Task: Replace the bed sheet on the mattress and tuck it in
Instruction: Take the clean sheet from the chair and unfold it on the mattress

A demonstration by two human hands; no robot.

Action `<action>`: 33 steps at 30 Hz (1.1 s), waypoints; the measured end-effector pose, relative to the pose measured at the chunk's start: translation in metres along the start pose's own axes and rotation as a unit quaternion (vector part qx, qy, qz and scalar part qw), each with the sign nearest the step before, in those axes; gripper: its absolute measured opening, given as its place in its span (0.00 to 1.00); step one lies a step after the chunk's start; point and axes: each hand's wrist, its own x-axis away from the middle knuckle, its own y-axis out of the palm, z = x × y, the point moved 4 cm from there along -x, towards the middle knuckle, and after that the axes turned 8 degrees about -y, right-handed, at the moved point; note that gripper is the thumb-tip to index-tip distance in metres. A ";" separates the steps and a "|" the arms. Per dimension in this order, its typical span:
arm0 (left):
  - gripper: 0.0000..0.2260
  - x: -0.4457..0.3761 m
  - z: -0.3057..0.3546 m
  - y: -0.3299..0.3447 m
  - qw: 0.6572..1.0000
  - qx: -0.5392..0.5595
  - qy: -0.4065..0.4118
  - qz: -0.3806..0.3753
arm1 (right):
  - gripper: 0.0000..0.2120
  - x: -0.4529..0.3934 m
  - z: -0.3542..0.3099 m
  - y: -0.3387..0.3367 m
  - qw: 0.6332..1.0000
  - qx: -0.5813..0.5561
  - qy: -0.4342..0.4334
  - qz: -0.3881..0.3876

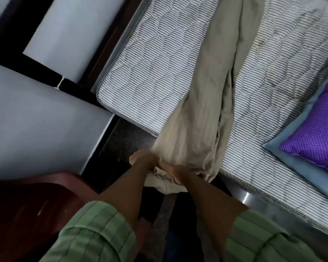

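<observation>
While both hands, the left hand [147, 160] and right hand [175, 172], are gripping one bunched end of the sheet [210, 103] beside the mattress [150, 59] edge, spreading seems underway; next it needs opening flat.

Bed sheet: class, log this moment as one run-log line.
hands: left, right grip beige sheet | sheet: bunched lengthwise on striped mattress | tucked: no

The single head camera looks steeply down from above the person's forearms, tilted sideways, close over the near edge of the striped mattress [155, 59] and the dark floor [125, 137] beside it.
</observation>
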 end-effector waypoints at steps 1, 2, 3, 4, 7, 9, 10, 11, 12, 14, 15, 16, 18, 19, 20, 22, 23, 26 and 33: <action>0.22 0.001 0.003 -0.002 1.000 -0.005 0.006 0.025 | 0.10 -0.004 0.000 0.004 0.998 0.040 -0.043 0.000; 0.21 0.002 0.005 -0.002 0.999 -0.007 0.012 0.043 | 0.08 -0.011 -0.012 0.008 0.987 0.125 -0.086 0.047; 0.22 0.003 0.008 -0.004 0.998 0.012 0.022 0.056 | 0.10 -0.017 -0.016 0.003 0.968 0.188 -0.126 0.106; 0.23 0.002 0.009 -0.005 0.997 0.032 0.032 0.061 | 0.14 -0.020 -0.020 -0.002 0.950 0.223 -0.150 0.160; 0.22 -0.005 0.022 -0.005 0.988 0.107 0.102 0.050 | 0.15 -0.017 -0.024 -0.032 0.925 0.173 -0.225 0.254; 0.20 -0.007 0.030 -0.006 0.981 0.099 0.156 0.051 | 0.11 -0.018 -0.027 -0.051 0.941 0.067 -0.215 0.252; 0.19 -0.008 0.034 -0.006 0.981 0.065 0.173 0.056 | 0.08 -0.014 -0.031 -0.055 0.946 0.031 -0.214 0.240; 0.19 -0.008 0.036 -0.007 0.982 0.022 0.179 0.059 | 0.06 -0.010 -0.037 -0.064 0.941 0.021 -0.223 0.253; 0.19 -0.011 0.037 -0.005 0.982 -0.021 0.176 0.064 | 0.05 -0.003 -0.046 -0.078 0.915 0.074 -0.249 0.310; 0.19 -0.017 0.036 -0.003 0.980 -0.075 0.164 0.083 | 0.06 0.016 -0.060 -0.105 0.832 0.186 -0.276 0.443; 0.18 -0.019 0.037 -0.001 0.979 -0.082 0.162 0.091 | 0.10 0.022 -0.064 -0.117 0.779 0.248 -0.259 0.514; 0.17 -0.021 0.039 -0.001 0.976 -0.080 0.170 0.108 | 0.15 0.027 -0.068 -0.125 0.743 0.281 -0.233 0.561; 0.16 -0.020 0.052 -0.002 0.964 -0.071 0.207 0.153 | 0.27 0.022 -0.070 -0.138 0.755 0.271 -0.158 0.576; 0.15 -0.017 0.060 -0.005 0.957 -0.061 0.222 0.177 | 0.32 0.016 -0.069 -0.143 0.781 0.250 -0.131 0.557; 0.15 -0.013 0.068 -0.007 0.952 -0.042 0.233 0.195 | 0.38 0.013 -0.069 -0.145 0.811 0.225 -0.103 0.531; 0.14 -0.009 0.088 -0.010 0.947 0.037 0.255 0.192 | 0.45 0.006 -0.063 -0.152 0.845 0.158 -0.057 0.507; 0.11 -0.008 0.096 -0.010 0.941 0.102 0.273 0.170 | 0.44 0.005 -0.060 -0.156 0.850 0.126 -0.043 0.509; 0.05 -0.004 0.120 -0.004 0.910 0.270 0.306 0.072 | 0.30 0.011 -0.060 -0.153 0.815 0.203 -0.060 0.539; 0.20 -0.017 0.141 -0.004 0.901 0.407 0.152 -0.009 | 0.11 -0.002 -0.080 -0.104 0.870 0.123 -0.331 0.343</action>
